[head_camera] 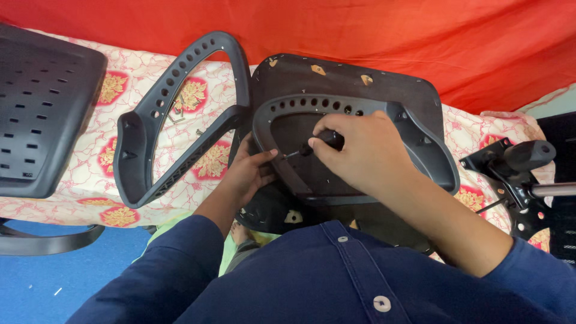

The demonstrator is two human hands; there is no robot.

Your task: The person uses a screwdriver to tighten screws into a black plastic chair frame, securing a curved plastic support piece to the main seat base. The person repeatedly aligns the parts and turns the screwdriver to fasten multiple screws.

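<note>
— Gripping what?
— Right hand (360, 150) fingers clench a screwdriver (315, 144), tip at the armrest bracket (420, 144).
— Left hand (249, 171)?
— Fingers pinch the bracket's edge beside the tip, on the upturned chair seat (336, 78).

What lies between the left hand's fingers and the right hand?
In the head view, the screwdriver's thin shaft spans the gap from left hand to right hand, over the seat underside.

At frame centre, the right hand (360, 150) grips a screwdriver (317, 143) against an armrest (420, 150) on the upturned seat (336, 78); the left hand (249, 171) steadies the tip. Another armrest (174, 114) lies left.
</note>
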